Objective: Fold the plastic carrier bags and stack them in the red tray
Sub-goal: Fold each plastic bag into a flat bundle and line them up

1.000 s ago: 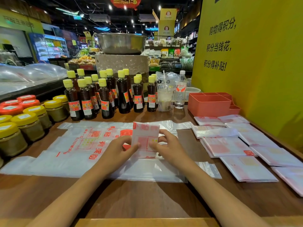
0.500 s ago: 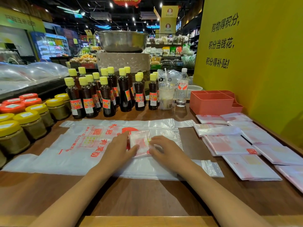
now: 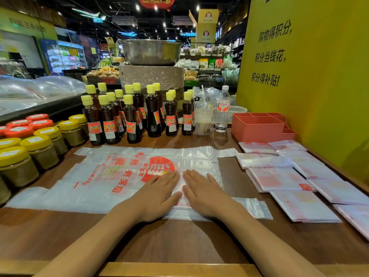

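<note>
A small folded carrier bag [image 3: 181, 193] lies on top of a large flat clear bag with red print [image 3: 103, 176] spread across the wooden table. My left hand [image 3: 159, 193] and my right hand [image 3: 203, 191] lie side by side on the folded bag, fingers straight, pressing it flat; only a strip of it shows between them. The red tray [image 3: 257, 126], divided into compartments, stands at the back right against the yellow wall. Several folded bags [image 3: 279, 179] lie in rows on the table in front of it.
Dark sauce bottles with yellow caps [image 3: 129, 114] stand in rows behind the flat bag. Jars with yellow and red lids [image 3: 40, 144] fill the left side. A plastic drink cup [image 3: 202, 119] and a water bottle [image 3: 222, 110] stand beside the tray.
Both hands brought the small folded bag down from upright onto the flat bag, then spread flat on top of it.
</note>
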The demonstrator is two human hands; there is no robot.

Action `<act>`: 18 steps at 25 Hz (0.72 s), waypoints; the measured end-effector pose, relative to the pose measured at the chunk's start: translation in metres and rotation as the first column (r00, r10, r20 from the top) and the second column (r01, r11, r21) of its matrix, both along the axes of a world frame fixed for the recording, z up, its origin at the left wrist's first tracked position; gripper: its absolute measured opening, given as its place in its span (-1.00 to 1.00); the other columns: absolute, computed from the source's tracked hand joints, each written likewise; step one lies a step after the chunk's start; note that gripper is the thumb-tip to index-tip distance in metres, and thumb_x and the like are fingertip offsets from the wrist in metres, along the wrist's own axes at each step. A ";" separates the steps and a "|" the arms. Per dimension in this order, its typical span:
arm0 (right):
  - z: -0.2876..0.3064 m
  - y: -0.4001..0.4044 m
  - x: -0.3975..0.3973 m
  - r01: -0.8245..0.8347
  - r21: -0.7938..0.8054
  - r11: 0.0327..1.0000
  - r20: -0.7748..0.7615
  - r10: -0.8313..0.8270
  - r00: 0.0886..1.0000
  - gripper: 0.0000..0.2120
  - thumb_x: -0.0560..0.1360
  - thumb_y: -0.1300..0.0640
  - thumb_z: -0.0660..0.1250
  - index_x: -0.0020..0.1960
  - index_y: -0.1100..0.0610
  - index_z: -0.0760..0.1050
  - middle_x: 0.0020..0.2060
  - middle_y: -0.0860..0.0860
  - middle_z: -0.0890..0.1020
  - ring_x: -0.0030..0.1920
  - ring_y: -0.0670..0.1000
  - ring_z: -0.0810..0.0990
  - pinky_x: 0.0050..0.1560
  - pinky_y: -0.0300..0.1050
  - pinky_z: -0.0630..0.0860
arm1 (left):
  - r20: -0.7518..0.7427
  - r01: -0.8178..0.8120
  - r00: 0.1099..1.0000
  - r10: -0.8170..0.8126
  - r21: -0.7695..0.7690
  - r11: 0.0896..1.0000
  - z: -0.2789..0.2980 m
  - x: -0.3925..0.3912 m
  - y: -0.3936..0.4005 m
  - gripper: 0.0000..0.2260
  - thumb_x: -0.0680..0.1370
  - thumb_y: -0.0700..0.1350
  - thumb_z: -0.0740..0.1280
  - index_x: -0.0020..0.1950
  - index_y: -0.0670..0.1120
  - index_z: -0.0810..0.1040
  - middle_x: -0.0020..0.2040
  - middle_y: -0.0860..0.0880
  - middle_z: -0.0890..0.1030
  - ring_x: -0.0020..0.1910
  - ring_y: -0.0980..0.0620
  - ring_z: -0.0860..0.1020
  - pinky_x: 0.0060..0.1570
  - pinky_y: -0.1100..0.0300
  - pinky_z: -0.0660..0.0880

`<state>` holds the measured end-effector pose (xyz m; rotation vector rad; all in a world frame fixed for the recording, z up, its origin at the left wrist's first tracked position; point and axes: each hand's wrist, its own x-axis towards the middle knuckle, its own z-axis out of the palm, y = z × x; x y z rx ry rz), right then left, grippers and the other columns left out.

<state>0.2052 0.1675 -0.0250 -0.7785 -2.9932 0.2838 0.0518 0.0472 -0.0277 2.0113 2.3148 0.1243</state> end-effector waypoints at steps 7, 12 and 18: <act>0.005 0.003 -0.005 -0.007 0.014 1.000 0.118 0.005 0.993 -0.45 0.71 -0.10 -0.20 0.65 0.04 -0.18 0.63 -0.07 -0.17 0.61 -0.08 -0.22 0.56 0.13 -0.33 | -0.069 -0.015 0.998 0.008 -0.099 0.995 0.008 -0.002 0.003 -0.41 0.65 0.26 -0.19 0.63 0.07 -0.19 0.62 0.11 -0.19 0.58 0.17 -0.23 0.49 0.10 -0.33; -0.001 -0.008 0.002 0.080 0.020 0.997 -0.101 -0.078 0.992 -0.46 0.70 -0.13 -0.11 0.64 0.01 0.05 0.62 -0.07 0.10 0.61 -0.09 -0.01 0.58 0.08 -0.26 | 0.001 -0.077 0.997 0.077 0.100 0.992 -0.003 -0.001 -0.002 -0.37 0.62 0.35 -0.07 0.63 0.10 0.08 0.62 0.10 0.10 0.60 0.09 0.05 0.53 0.10 -0.07; 0.012 0.008 0.014 0.226 -0.124 0.966 -0.288 -0.253 0.924 -0.39 0.51 -0.30 0.29 0.46 -0.04 0.37 0.32 -0.06 0.52 0.28 0.01 0.50 0.30 -0.01 0.40 | -0.098 -0.119 0.981 0.169 0.389 0.914 0.007 -0.001 0.000 -0.61 0.60 0.27 0.14 0.03 0.04 0.60 0.01 0.09 0.54 -0.02 0.12 0.44 -0.03 0.23 0.43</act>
